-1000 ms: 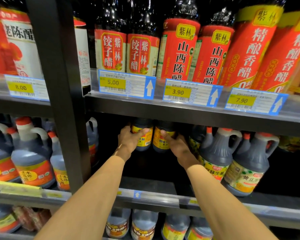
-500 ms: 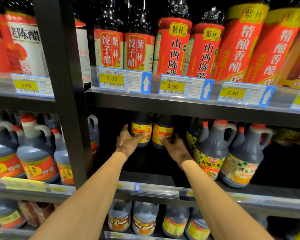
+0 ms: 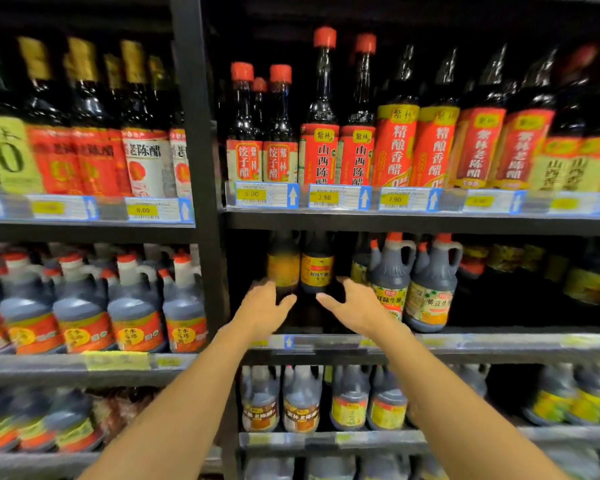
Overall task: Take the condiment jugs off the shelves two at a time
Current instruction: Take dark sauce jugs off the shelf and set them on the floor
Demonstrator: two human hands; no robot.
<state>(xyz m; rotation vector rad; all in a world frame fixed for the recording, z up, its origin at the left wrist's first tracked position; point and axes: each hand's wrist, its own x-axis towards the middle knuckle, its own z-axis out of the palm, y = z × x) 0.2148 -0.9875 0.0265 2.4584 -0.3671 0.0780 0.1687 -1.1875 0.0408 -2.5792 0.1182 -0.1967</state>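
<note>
- Because the two dark jugs (image 3: 317, 263) look full, they are likely heavy and slippery; they stand far back from the shelf's (image 3: 326, 341) front edge.
- Left hand (image 3: 262, 308) and right hand (image 3: 355, 306) have fingers spread, holding nothing.
- Grab each by the handle.

dark gap (image 3: 312, 317) below jugs (image 3: 317, 268), handled jugs (image 3: 392, 275) rightward

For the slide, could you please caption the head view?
Left hand and right hand, both open, reach toward two dark jugs on the middle shelf.

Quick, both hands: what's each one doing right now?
Left hand: open, holding nothing, below the left jug.
Right hand: open, holding nothing, below the right jug.
</note>
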